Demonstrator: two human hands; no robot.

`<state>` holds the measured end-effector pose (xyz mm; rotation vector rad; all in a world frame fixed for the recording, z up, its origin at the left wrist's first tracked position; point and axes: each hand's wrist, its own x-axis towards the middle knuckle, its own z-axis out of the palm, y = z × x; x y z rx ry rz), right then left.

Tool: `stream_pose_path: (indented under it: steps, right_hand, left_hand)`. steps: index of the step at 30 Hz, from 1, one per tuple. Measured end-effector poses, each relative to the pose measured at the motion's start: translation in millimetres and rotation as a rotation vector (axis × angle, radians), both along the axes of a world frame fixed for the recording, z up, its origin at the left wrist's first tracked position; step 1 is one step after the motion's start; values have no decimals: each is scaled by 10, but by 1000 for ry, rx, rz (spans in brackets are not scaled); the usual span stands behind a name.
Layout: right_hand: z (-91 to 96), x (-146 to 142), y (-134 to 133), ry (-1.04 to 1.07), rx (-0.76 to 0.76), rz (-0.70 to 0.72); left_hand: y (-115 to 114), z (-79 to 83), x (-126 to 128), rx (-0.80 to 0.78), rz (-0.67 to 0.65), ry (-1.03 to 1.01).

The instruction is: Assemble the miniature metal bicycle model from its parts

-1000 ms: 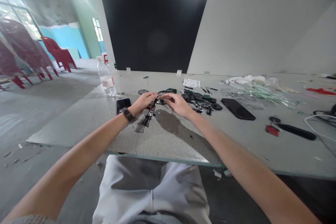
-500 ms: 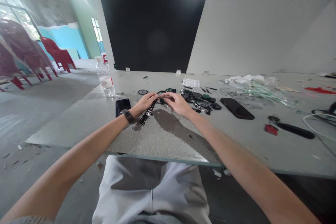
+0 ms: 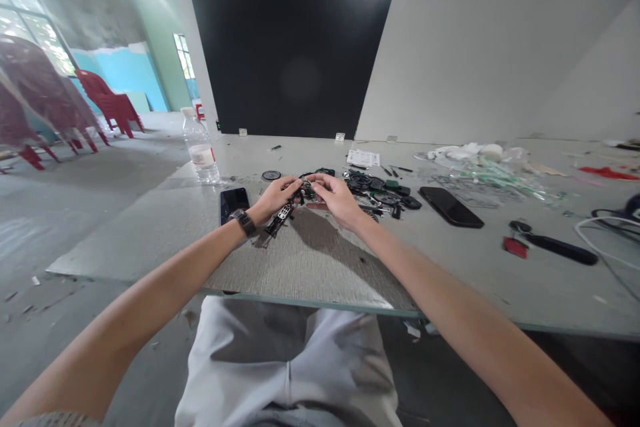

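Note:
Both my hands meet over the middle of the grey table [image 3: 325,267]. My left hand [image 3: 273,197], with a watch on its wrist, is closed on a long black model frame [image 3: 280,215] with small white parts, which slants down toward me. My right hand [image 3: 334,196] pinches at the top end of the same frame, fingers together. Just behind my hands lies a pile of small black and green parts [image 3: 380,190].
A dark phone [image 3: 233,203] lies left of my hands and another phone [image 3: 451,206] to the right. A water bottle [image 3: 199,146] stands at the back left. A black-handled tool [image 3: 560,248], a red piece [image 3: 515,247], white cable [image 3: 600,240] and plastic bags [image 3: 485,170] are on the right.
The frame's lower end has lifted and drawn in toward my left hand. Both hands have closed in a little tighter at its top end.

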<state>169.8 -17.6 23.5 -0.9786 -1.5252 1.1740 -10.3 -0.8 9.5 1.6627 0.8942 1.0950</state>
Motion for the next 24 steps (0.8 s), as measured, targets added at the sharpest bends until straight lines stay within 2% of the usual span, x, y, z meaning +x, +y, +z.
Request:
stream_pose_path:
  steps: [7, 17, 24]
  right_hand:
    - [-92, -125, 30, 151, 16, -19]
    - [-111, -147, 81, 241, 21, -37]
    - [-108, -148, 92, 230, 56, -72]
  left_hand:
    - [17, -20, -1, 62, 28, 3]
    - [48, -11, 3, -90, -9, -103]
    - [0, 19, 17, -104, -6, -137]
